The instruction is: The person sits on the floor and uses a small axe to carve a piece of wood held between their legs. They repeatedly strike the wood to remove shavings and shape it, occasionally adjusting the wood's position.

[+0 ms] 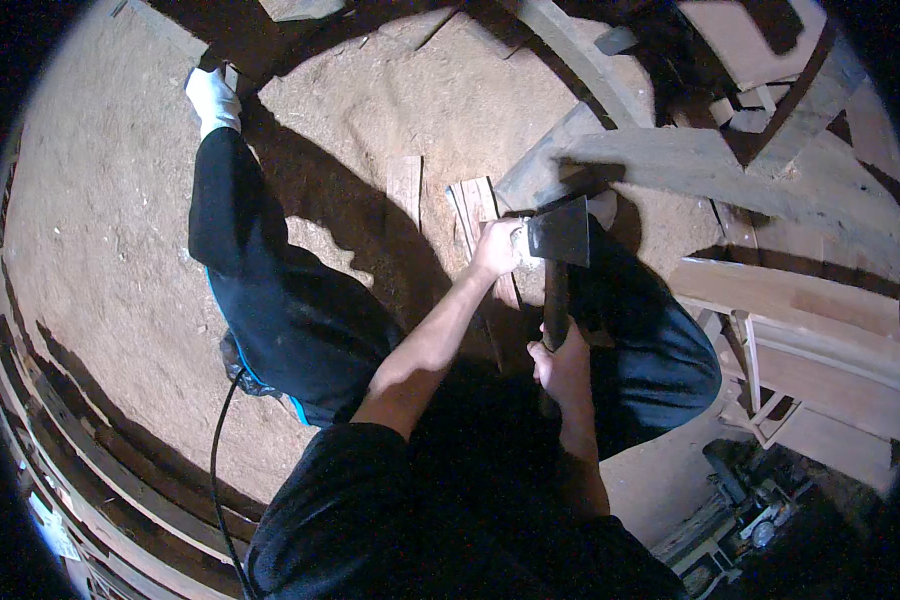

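Note:
My right hand [567, 368] is wrapped around the dark handle of a hatchet [560, 234]. Its broad, flat metal blade points away from me, between my knees. Close to the blade's left side, my left hand [497, 247] is closed. A bright, washed-out spot lies between its fingers and the blade, so what it grips cannot be made out. Behind my left hand lies a light wood strip with dark lines [473, 202], partly covered by the hand and wrist. A second, shorter wood piece [404, 186] lies on the ground to the left of it.
My legs are spread in dark trousers, the left foot in a white covering [213, 102]. Sawdust-coloured ground [120, 200] surrounds me. A curved timber [710, 165] and stacked boards [800, 300] stand on the right, with machinery [760, 510] lower right. A black cable [215, 450] runs at my left.

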### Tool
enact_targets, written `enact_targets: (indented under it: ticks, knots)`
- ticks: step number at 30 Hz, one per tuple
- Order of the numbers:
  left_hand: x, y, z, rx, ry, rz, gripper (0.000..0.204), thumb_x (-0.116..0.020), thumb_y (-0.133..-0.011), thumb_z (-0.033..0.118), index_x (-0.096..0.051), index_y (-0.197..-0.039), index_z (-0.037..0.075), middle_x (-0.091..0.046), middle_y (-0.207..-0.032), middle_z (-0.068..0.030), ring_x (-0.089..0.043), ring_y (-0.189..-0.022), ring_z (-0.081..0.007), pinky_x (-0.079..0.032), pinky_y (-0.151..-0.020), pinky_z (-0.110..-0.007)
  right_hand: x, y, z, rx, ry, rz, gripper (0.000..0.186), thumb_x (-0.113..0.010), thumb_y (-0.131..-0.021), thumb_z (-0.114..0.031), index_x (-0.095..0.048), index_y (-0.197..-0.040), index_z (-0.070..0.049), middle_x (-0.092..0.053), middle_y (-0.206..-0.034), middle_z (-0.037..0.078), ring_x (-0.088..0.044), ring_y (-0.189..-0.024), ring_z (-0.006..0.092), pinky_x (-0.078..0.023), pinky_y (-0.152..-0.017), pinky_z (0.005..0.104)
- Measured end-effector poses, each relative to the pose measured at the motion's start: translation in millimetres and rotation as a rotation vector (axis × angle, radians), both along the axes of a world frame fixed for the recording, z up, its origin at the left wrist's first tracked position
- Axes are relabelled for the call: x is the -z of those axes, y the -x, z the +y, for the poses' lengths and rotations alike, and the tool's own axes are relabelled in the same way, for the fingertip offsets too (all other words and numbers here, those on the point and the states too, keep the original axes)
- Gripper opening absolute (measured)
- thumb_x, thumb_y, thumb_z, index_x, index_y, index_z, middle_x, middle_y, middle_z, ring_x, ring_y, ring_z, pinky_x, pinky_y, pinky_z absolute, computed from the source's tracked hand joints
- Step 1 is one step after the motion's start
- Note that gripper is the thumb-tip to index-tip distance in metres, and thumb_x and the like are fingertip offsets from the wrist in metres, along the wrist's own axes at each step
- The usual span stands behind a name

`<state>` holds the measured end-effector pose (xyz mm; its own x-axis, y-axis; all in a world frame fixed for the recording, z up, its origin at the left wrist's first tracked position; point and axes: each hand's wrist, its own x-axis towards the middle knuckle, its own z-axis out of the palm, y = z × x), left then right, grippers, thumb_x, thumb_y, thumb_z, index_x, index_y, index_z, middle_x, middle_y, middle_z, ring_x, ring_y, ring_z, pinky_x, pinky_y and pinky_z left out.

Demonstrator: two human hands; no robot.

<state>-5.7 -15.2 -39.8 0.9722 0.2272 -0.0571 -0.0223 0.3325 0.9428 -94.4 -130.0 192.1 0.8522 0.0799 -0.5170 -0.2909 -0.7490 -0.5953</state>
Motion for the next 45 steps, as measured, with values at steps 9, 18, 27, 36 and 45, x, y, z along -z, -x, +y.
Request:
enact_targets:
  ticks: [9,18,27,36,45]
  knots:
    - [-39,13,-13,0.252,0.016,0.078,0.02,-0.062,-0.075,-0.004,-0.064,-0.095,0.0,-0.067,-0.084,-0.0025,-0.061,-0.072,-0.0093,-0.051,-0.069,-0.026,-19,0,-15,0.013,0.051,0.014,0.029,-0.064,-0.075,-0.001,-0.051,-0.101,-0.001,-0.053,-0.065,0.005,-0.054,-0.046,0.0137,-0.044,-0.043,0.0294]
    - [-44,15,1,0.243,-0.154,0.059,0.019,-0.064,-0.074,-0.004,-0.065,-0.092,0.001,-0.067,-0.083,-0.0013,-0.061,-0.073,-0.0082,-0.051,-0.07,-0.027,-31,-10,7,0.223,-0.048,0.232,0.029,-0.063,-0.074,0.001,-0.05,-0.1,-0.001,-0.053,-0.065,0.005,-0.053,-0.046,0.0142,-0.044,-0.042,0.0304]
    - [-46,20,-11,0.21,0.142,0.013,0.005,-0.062,-0.078,0.004,-0.064,-0.082,0.002,-0.063,-0.069,-0.0008,-0.057,-0.062,-0.0106,-0.05,-0.061,-0.029,-13,-1,-22,0.078,-0.01,0.103,0.032,-0.065,-0.073,0.002,-0.049,-0.101,-0.002,-0.053,-0.065,0.005,-0.052,-0.045,0.0144,-0.044,-0.041,0.0301]
    - [-45,14,7,0.223,-0.097,0.016,0.009,-0.062,-0.075,0.003,-0.066,-0.083,0.005,-0.065,-0.074,-0.005,-0.062,-0.068,-0.0127,-0.05,-0.064,-0.03,-71,-3,5,0.387,-0.449,0.021,0.033,-0.065,-0.074,0.002,-0.048,-0.101,-0.005,-0.054,-0.068,0.005,-0.052,-0.046,0.0143,-0.045,-0.044,0.0281]
    - [-39,19,4,0.16,-0.161,-0.046,0.008,-0.063,-0.077,0.003,-0.066,-0.084,0.003,-0.066,-0.075,-0.0024,-0.059,-0.066,-0.0084,-0.05,-0.063,-0.028,30,10,-21,-0.131,0.058,-0.334,0.032,-0.066,-0.07,0.002,-0.048,-0.096,-0.004,-0.052,-0.067,0.006,-0.052,-0.045,0.0151,-0.043,-0.042,0.0294]
